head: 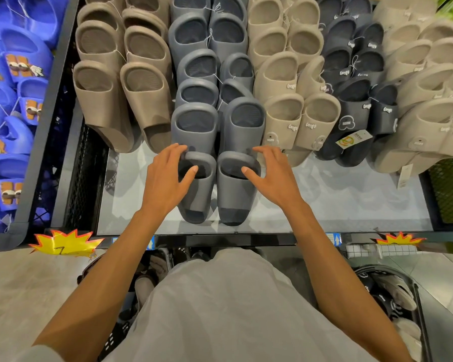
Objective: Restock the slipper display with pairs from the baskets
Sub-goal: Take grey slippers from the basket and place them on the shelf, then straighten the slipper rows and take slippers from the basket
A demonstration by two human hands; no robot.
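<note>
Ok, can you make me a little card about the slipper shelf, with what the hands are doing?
Place: display shelf
Left: left hand grips left grey slipper, thumb inside
Right: right hand grips right grey slipper, thumb inside
Pair: side by side, front of the grey row
Other rows: brown slippers, beige slippers, black slippers
Next bin: blue slippers
Floor: basket with slippers inside

L hand [165, 176] grips left grey slipper [198, 197], covers its heel rim. R hand [272, 173] over right grey slipper [233, 199] heel; grip or just touch, can't tell. Left basket [113, 340] mostly behind torso + arm; right basket [417, 293] cut by btm edge. Blue slippers [19, 48] cut at left edge. Hang tag [353, 138] print too small. Starburst sign [66, 242] txt blurred.
</note>
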